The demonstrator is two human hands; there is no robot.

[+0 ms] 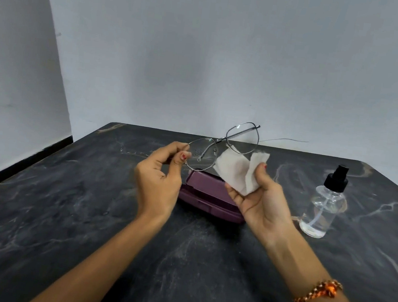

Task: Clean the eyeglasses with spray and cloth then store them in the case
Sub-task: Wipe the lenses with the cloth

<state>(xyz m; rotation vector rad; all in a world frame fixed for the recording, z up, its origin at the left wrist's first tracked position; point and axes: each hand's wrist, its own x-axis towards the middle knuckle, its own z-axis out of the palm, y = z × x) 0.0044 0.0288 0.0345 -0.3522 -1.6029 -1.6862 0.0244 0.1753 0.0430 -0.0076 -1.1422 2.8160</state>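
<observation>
Our left hand (158, 176) pinching the eyeglasses (221, 146) by one rim, our right hand (259, 202) gripping the cloth (234, 169), above the closed case (208, 194), spray bottle (325, 205) standing on the table (58, 208)

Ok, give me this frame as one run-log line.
left hand: pinches glasses | right hand: holds cloth | case: shut, on table | spray bottle: standing right
</observation>
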